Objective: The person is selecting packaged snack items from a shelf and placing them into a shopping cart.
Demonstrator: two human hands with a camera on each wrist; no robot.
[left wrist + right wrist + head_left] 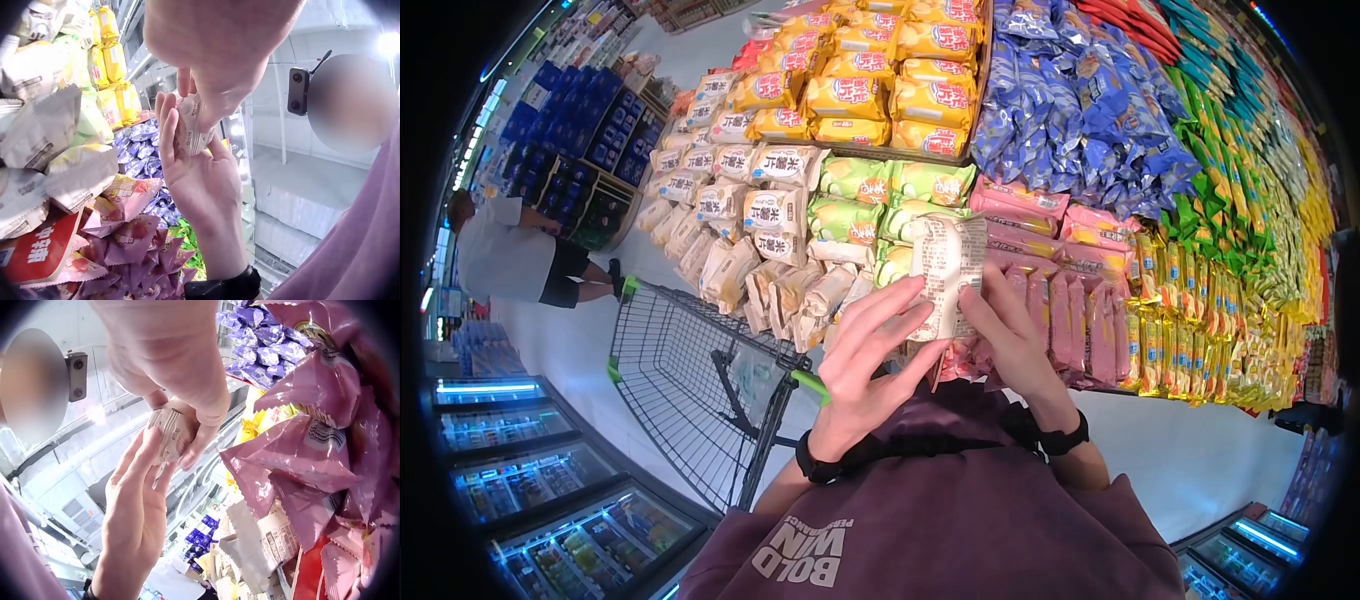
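Both hands hold a cream snack packet up in front of the chest, its printed back and centre seam facing the head camera. My left hand pinches its left side between fingers and thumb. On the other side, my right hand grips the lower edge, thumb pressed on the printed face. In the left wrist view the right hand lies behind the packet. The right wrist view shows the packet's crimped end between both hands, with the left hand's fingers stretched along it.
Cream packets, green packets, yellow packets, blue packets and pink packets are stacked ahead. A wire shopping cart stands at the left. Farther left is another person, near blue stacked goods.
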